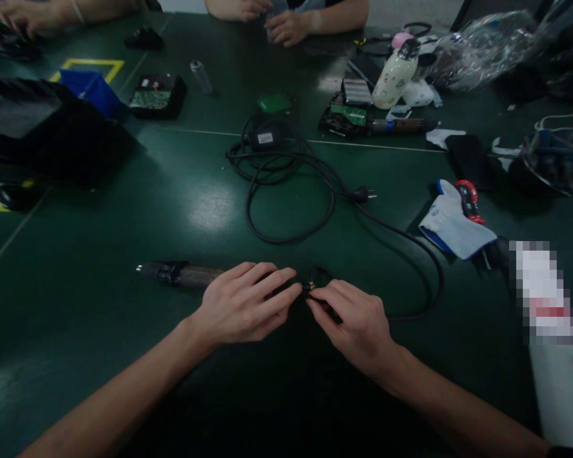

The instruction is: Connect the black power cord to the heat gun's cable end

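Observation:
My left hand [248, 302] is wrapped over the rear part of a dark electric screwdriver [195, 275], which lies lengthwise on the green table with its tip to the left. My right hand [356, 321] is closed on the end of a black cable [321, 272], thumb and forefinger pinching it right at the screwdriver's tail. The fingertips hide the joint, so I cannot tell whether cable and screwdriver are connected. A black power adapter [267, 136] lies beyond my hands among loops of its cord, with a two-pin plug [363, 194].
At the right lie white-and-blue work gloves [453, 222], a black phone-like slab [468, 160] and a patterned bottle [395, 75]. Another screwdriver [403, 126] and opened circuit-board units lie at the back. A blue bin [88, 89] stands left. Other people's hands [289, 27] are across the table.

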### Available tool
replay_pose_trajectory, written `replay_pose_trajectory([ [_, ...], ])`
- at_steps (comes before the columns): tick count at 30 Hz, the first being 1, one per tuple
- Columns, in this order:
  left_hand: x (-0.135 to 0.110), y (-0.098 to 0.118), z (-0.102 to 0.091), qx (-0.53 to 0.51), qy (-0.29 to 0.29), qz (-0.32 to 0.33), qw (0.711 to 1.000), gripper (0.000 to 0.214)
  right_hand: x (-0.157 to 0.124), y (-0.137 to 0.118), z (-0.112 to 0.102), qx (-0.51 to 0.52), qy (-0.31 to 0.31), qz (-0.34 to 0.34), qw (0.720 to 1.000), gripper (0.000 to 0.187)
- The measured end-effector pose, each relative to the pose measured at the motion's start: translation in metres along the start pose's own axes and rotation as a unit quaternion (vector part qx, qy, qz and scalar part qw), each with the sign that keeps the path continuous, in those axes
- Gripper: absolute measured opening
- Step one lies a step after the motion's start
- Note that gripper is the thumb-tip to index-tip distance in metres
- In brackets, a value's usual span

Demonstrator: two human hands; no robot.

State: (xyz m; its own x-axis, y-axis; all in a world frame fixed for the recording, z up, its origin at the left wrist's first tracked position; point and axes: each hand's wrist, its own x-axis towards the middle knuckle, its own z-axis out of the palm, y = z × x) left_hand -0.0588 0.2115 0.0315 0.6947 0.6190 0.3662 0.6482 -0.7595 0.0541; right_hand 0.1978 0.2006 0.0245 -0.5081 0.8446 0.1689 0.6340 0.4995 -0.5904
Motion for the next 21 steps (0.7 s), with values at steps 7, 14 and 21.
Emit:
replay_pose_trajectory([
  [7,-0.0003,-0.0014,-0.0003,0.005,-0.005,0.007,1.000,0.035,0.0007,-0.0003,-0.0005,-0.004,-0.002,-0.001,1.000,0.013],
  [14,0.0003,-0.0012,0.0011,0.017,0.008,0.004,1.000,0.030,0.0012,-0.0011,-0.0013,0.000,-0.004,-0.002,1.000,0.013],
  [21,0.0018,0.0004,0.0003,0.021,0.005,-0.008,1.000,0.027,0.0013,-0.0014,-0.0020,0.001,-0.007,0.000,1.000,0.013],
])
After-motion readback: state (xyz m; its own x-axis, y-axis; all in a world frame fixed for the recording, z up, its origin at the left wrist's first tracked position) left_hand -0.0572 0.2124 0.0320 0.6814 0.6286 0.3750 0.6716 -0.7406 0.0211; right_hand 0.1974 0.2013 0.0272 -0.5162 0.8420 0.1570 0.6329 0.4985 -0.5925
